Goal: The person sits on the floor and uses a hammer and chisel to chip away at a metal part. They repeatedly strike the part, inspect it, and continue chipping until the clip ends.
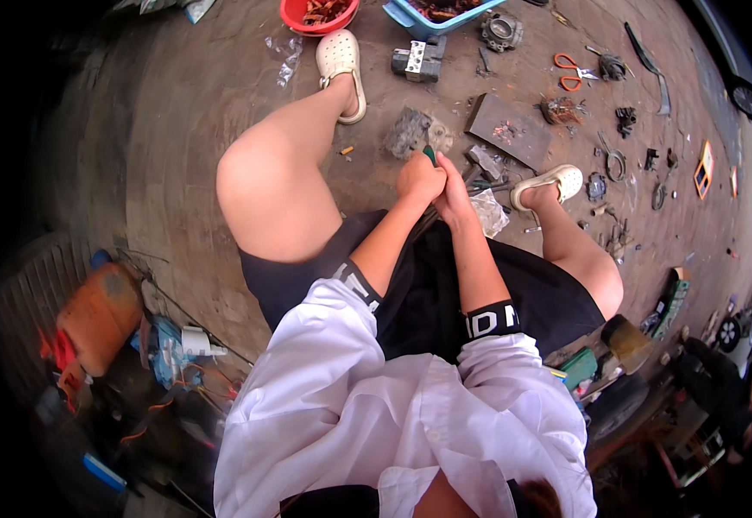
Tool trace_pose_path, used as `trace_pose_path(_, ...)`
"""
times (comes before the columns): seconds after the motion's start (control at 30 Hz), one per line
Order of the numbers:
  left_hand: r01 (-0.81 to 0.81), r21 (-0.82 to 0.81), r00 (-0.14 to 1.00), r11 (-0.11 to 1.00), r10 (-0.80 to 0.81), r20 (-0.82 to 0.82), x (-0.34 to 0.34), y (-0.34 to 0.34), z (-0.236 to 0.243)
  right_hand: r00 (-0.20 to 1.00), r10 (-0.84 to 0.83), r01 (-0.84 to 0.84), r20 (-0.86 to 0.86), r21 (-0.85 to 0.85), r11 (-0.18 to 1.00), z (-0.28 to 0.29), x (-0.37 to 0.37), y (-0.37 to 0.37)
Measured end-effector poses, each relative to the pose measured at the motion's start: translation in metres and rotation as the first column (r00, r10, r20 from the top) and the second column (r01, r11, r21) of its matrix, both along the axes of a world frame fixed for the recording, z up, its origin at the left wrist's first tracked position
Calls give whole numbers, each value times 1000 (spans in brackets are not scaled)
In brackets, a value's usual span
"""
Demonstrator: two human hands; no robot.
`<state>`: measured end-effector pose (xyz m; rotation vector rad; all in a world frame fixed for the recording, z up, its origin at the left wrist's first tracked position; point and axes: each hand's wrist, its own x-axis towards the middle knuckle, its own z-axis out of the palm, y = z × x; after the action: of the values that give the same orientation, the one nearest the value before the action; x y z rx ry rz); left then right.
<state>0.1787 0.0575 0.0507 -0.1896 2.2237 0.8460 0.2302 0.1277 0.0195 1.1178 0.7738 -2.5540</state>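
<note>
Fingers of the left hand [417, 180] are curled closed on a small green object [429, 154], whose end pokes out past the knuckles; most of it is hidden from me. The right hand [453, 192] presses against the left from the side, and I cannot tell whether its fingers grip the object too. Just beyond the fingers I see a grey fibrous clump [404, 132] on the ground. Close by on their right lies a hammer-like metal head [483, 161], and nearer to me than that, a crumpled clear plastic bag [490, 214]. Past it, ahead and right of the fingers, sits a flat dark metal plate [504, 125] strewn with reddish bits. Farther out on that side are a tangle of copper wire [561, 110] and orange-handled scissors [569, 82]. Well ahead of the fingers, I make out a silver-and-black metal block [418, 60], a red basin [307, 28] and a blue basin [407, 21].
</note>
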Motion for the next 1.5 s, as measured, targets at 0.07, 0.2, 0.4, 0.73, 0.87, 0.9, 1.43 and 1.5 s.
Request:
trace_pose_path(0.07,-2,60,990,998,11,-142,6,0,0,998,-14,19,-53,90,996,-8,-2,1)
trace_pose_path(0.2,168,211,893,963,-58,-445,38,-38,-78,967,251,-250,50,392,885,-31,1,-16)
trace_pose_path(0.4,-120,255,971,959,60,230,59,-37,-67,885,368,-464,284,501,730,-91,21,-33)
trace_pose_path(0.73,181,11,983,983,-181,-5,28,-19,-41,963,206,-245,174,248,937,-54,-13,-16)
trace_pose_path(0.87,214,-16,977,977,-214,17,14,7,16,984,137,-165,115,285,944,-34,-14,8)
trace_pose_path(0.9,215,71,976,974,-211,-60,13,11,8,986,137,-161,97,329,931,-24,-16,12)
trace_pose_path(1.43,200,618,926,760,60,-372,-52,108,-77,998,-12,62,-66,844,532,-23,-100,109)
trace_pose_path(1.5,252,468,935,847,-88,-345,-48,107,-76,982,21,-161,188,773,614,-94,-80,125)
